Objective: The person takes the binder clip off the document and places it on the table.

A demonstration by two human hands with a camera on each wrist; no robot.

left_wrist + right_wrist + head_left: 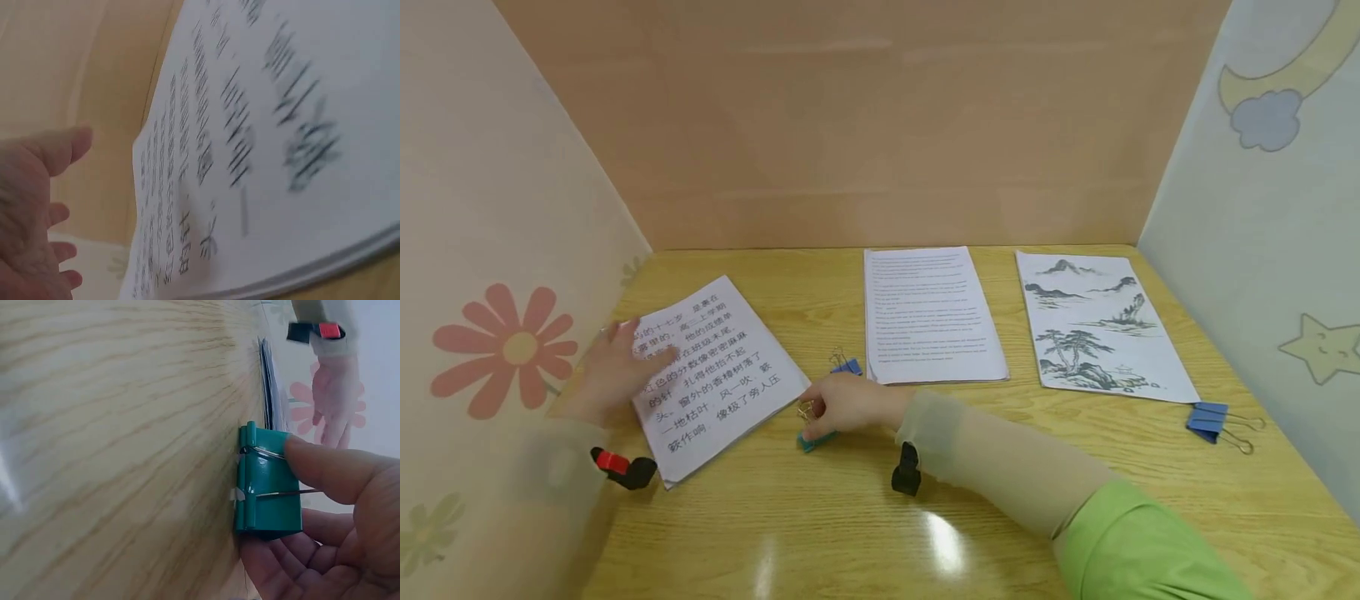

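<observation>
My right hand pinches a green binder clip between thumb and fingers, low over the table. In the head view most of that clip is behind the fingers. A blue binder clip lies just beyond this hand. To the left, a stack of sheets with large Chinese print lies at a slant. My left hand, blurred, is over the left edge of this stack. In the left wrist view its thumb and fingers are spread apart and hold nothing; contact with the paper cannot be made out.
A stack of small-print pages lies at the back middle. Right of it is a sheet with an ink landscape, with another blue binder clip by its near right corner. Walls enclose the wooden table at left, back and right.
</observation>
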